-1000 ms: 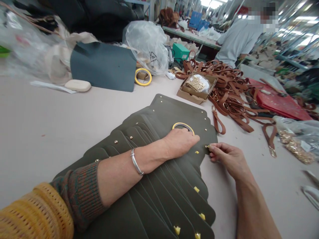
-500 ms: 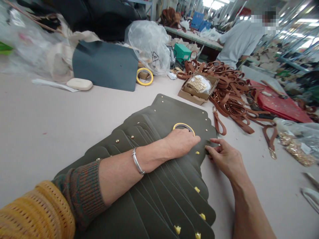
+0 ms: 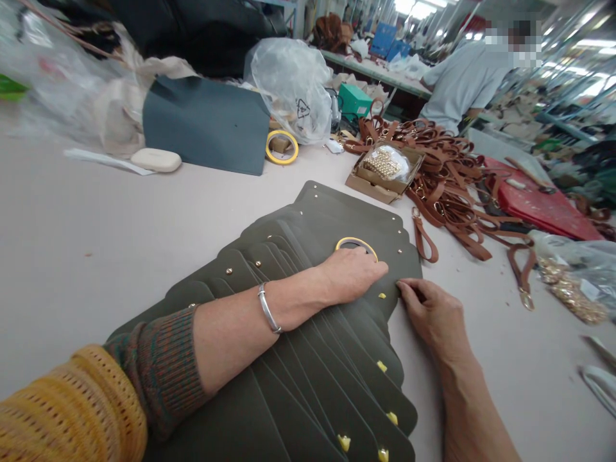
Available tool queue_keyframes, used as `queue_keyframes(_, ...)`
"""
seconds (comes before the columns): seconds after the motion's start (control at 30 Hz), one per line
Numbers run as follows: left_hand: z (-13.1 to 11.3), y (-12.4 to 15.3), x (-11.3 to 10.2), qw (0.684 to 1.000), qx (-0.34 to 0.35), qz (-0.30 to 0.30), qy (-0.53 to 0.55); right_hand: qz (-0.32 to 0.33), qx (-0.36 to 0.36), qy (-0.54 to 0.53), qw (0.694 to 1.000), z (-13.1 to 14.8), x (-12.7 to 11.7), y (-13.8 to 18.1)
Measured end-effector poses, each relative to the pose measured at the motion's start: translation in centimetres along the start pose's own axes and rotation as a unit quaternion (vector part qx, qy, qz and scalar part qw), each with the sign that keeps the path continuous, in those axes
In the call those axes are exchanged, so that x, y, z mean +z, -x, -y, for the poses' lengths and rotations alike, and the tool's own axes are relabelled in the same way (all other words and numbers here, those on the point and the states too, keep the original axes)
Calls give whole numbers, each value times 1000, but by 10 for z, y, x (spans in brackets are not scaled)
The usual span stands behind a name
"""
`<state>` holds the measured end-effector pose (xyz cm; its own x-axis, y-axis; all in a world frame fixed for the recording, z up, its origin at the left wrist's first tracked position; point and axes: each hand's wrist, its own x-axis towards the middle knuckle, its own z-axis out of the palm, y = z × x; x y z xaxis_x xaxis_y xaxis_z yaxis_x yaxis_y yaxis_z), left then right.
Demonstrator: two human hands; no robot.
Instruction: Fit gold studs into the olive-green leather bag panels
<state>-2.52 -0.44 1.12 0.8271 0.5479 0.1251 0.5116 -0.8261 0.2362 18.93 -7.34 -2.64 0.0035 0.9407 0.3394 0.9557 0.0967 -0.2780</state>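
Observation:
A fanned stack of dark green leather-like panels [image 3: 337, 215] lies across the table, with small gold studs along the edges. Across the stack reaches my left hand [image 3: 353, 276], its fingers curled round a yellow roll of tape [image 3: 357, 242] resting on the upper panel. My right hand [image 3: 436, 311] is at the stack's right edge, thumb and fingertips pinched on the rim of a panel. Just left of those fingertips is a small yellow tape piece [image 3: 382, 296]. More yellow tape bits [image 3: 392, 418] cover spots along the lower right edges. What lies under my right thumb is hidden.
Brown straps [image 3: 447, 199] with metal clasps pile up at the right, beside a cardboard box [image 3: 373, 186] of gold chain. Behind are another yellow tape roll [image 3: 282, 147], a blue-grey panel [image 3: 206, 125] and a plastic bag [image 3: 293, 83]. A person [image 3: 462, 77] stands farther back.
My right hand's fingers have closed from a spread position into a pinch at the panel edge. The yellow bit by the thumb is now covered. My left hand stays on the tape roll.

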Motion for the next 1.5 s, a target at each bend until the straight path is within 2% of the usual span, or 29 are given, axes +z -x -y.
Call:
queue_keyframes(0.1, 1, 0, 2, 1000, 6, -16, 2, -8, 66, 10, 998, 5, 2, -2)
queue_keyframes(0.2, 3, -1, 3, 1000, 12, -25, 4, 2, 84, 7, 996, 10, -3, -5)
queue_keyframes(0.27, 5, -1, 2, 1000, 11, -28, 6, 50, 91, -17, 994, 12, -9, -6)
queue_keyframes(0.4, 5, -2, 3, 998, 14, -45, 33, 219, 109, -118, 962, 9, -22, -9)
queue_keyframes(0.47, 4, -2, 3, 997, 20, -52, 47, 266, 103, -156, 946, 6, -26, -10)
queue_keyframes(0.53, 3, -2, 2, 997, 22, -53, 61, 276, 94, -177, 940, 4, -29, -11)
queue_keyframes(0.6, 2, -2, 2, 995, 19, -51, 83, 216, 102, -191, 952, 4, -30, -12)
queue_keyframes(0.7, 2, -3, 1, 990, 19, -68, 122, 58, 106, -224, 967, 9, -28, -12)
queue_keyframes(0.73, 2, -3, 0, 988, 21, -78, 132, 25, 91, -235, 967, 11, -26, -11)
queue_keyframes(0.83, 1, -3, 0, 984, 20, -95, 147, -3, 21, -236, 972, 21, -21, -9)
queue_keyframes(1.03, -4, -2, -1, 989, -7, -86, 116, -42, -76, -191, 978, 38, -15, -10)
queue_keyframes(1.27, -3, -1, -2, 993, -8, -70, 98, -127, -158, -42, 978, 45, -10, -10)
queue_keyframes(1.37, -2, -2, -3, 992, -17, -72, 105, -138, -116, -50, 982, 48, -8, -9)
queue_keyframes(1.43, -1, -3, -3, 992, -25, -78, 99, -120, -40, -100, 987, 52, -8, -8)
queue_keyframes(1.5, -2, -3, -5, 992, -24, -87, 87, -88, 55, -199, 975, 56, -6, -8)
